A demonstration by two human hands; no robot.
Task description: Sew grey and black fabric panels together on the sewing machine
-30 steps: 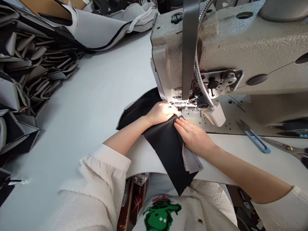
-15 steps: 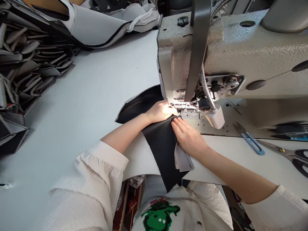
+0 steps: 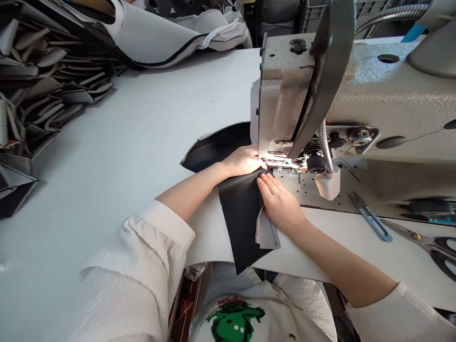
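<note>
A black leather-like piece (image 3: pixel 240 218) with a grey backing runs under the head of a sewing machine (image 3: pixel 285 95). Its far part, with a line of reddish stitching (image 3: pixel 210 148), spreads behind my left forearm. My left hand (image 3: pixel 242 160) grips the piece just left of the needle area, its fingertips partly hidden by the machine. Close in front of the presser foot (image 3: pixel 270 168), my right hand (image 3: pixel 280 199) holds the folded edge, fingers together on top and thumb out of sight. A grey flap (image 3: pixel 267 230) hangs out beneath my right palm.
Blue-handled thread snips (image 3: pixel 372 218) and black-handled scissors (image 3: pixel 423 237) lie to the right on the white table (image 3: pixel 142 142). A small lamp (image 3: pixel 327 183) hangs beside the needle. Stacked cut pieces (image 3: pixel 53 85) fill the left side, with a large grey-white padded piece (image 3: pixel 164 42) at the back.
The view has shifted, so the machine appears farther right. The near end of the black piece has drawn slightly toward the machine; both hands keep their hold beside the needle.
</note>
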